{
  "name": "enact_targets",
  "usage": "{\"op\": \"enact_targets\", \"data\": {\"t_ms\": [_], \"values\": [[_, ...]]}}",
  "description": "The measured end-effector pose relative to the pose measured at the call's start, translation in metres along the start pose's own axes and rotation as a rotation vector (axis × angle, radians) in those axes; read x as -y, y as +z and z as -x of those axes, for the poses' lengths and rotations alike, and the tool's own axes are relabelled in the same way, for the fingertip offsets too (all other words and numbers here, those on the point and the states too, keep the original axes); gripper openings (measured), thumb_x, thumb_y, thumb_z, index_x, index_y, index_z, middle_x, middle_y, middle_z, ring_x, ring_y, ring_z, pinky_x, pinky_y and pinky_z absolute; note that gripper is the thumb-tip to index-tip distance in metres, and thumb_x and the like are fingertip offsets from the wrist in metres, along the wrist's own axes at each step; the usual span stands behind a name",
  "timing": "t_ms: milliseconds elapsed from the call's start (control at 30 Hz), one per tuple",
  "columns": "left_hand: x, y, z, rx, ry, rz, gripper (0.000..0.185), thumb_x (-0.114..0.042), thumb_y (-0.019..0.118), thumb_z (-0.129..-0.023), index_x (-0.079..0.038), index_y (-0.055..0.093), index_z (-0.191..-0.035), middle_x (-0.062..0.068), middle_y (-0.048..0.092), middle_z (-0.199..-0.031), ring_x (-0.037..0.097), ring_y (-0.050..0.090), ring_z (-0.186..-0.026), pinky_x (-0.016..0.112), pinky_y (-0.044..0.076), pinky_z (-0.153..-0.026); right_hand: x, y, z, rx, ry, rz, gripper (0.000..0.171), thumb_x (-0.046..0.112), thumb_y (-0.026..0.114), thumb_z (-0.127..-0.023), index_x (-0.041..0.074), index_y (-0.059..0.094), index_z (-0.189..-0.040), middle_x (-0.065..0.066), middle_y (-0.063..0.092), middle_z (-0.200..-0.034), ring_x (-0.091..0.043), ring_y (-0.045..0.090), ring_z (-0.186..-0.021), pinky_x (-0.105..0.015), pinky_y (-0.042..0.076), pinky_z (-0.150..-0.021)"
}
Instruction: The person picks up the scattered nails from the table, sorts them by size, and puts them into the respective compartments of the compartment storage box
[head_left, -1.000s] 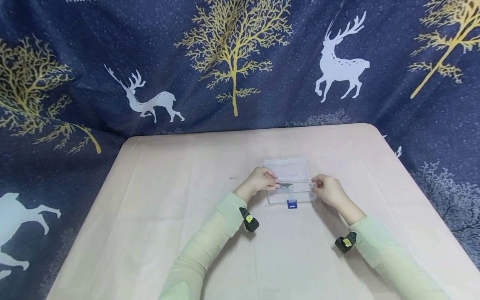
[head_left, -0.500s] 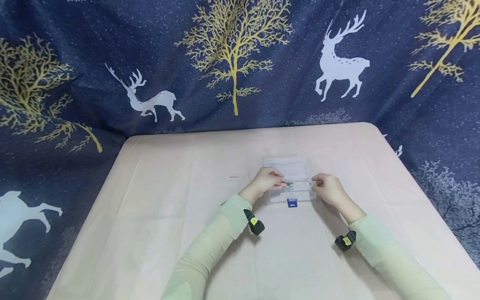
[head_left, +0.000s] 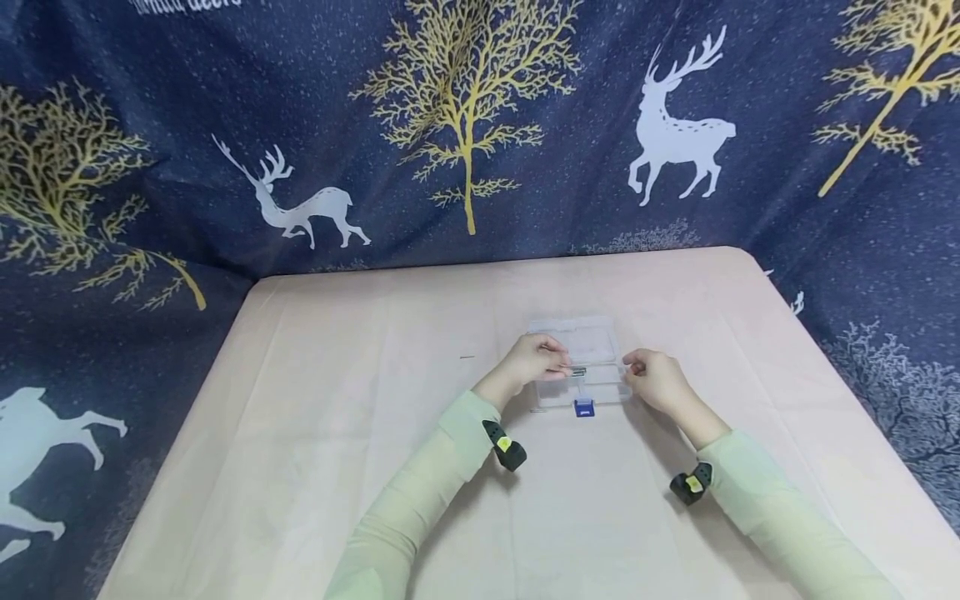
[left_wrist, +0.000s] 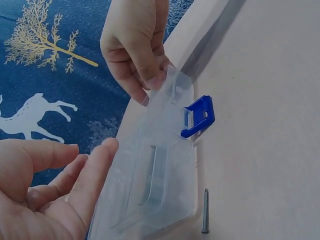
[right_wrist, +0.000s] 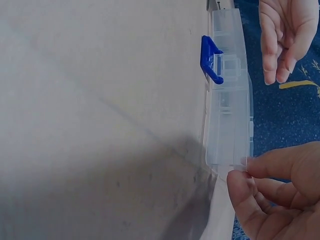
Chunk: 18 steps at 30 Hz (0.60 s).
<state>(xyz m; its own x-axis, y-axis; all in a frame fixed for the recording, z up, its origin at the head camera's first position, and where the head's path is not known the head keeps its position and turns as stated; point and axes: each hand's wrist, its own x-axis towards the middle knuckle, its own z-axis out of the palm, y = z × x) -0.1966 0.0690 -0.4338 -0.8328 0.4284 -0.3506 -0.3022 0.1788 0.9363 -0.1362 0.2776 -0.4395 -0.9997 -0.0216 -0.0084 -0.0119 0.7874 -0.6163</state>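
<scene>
A clear plastic divided box (head_left: 558, 393) lies with its lid (head_left: 585, 340) folded back and a blue latch (head_left: 584, 408) at its front. My left hand (head_left: 534, 360) is over its left part; in the left wrist view the thumb and fingers stand apart with nothing between them. Several dark nails (head_left: 578, 372) show by those fingertips, over the back compartment. My right hand (head_left: 657, 380) pinches the box's right end between thumb and fingers, as the right wrist view shows at the box corner (right_wrist: 235, 162).
A loose nail (left_wrist: 205, 212) lies on the table just outside the box's front left. Another thin nail (head_left: 467, 357) lies farther left on the pale tablecloth (head_left: 315, 433). A dark blue deer-print cloth (head_left: 525, 225) hangs behind the table.
My left hand has moved slightly right over the box and let go of the nails it held, which are now at the back compartment. My right hand has stayed at the right end.
</scene>
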Motion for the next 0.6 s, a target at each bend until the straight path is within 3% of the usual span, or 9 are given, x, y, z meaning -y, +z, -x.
{"op": "enact_targets", "data": {"t_ms": [367, 600], "values": [[-0.007, -0.02, 0.01, -0.014, 0.071, -0.147, 0.022, -0.002, 0.053, -0.094, 0.007, 0.058, -0.113, 0.024, 0.065, -0.106, 0.034, 0.068, -0.092, 0.032, 0.059, -0.078, 0.002, -0.001, 0.001, -0.015, -0.021, 0.006, 0.026, -0.001, 0.059, -0.08, -0.014, 0.06, -0.102, -0.02, 0.065, -0.08, -0.031, 0.063, -0.077, -0.043, 0.052, -0.073], [-0.012, -0.038, 0.017, -0.095, 0.192, -0.288, 0.018, -0.001, 0.058, -0.09, 0.007, 0.062, -0.105, 0.019, 0.064, -0.096, 0.035, 0.066, -0.087, 0.034, 0.059, -0.076, 0.001, 0.0, 0.001, -0.004, -0.014, 0.011, 0.026, -0.001, 0.059, -0.081, -0.015, 0.06, -0.104, -0.021, 0.065, -0.082, -0.033, 0.062, -0.079, -0.046, 0.053, -0.074]]}}
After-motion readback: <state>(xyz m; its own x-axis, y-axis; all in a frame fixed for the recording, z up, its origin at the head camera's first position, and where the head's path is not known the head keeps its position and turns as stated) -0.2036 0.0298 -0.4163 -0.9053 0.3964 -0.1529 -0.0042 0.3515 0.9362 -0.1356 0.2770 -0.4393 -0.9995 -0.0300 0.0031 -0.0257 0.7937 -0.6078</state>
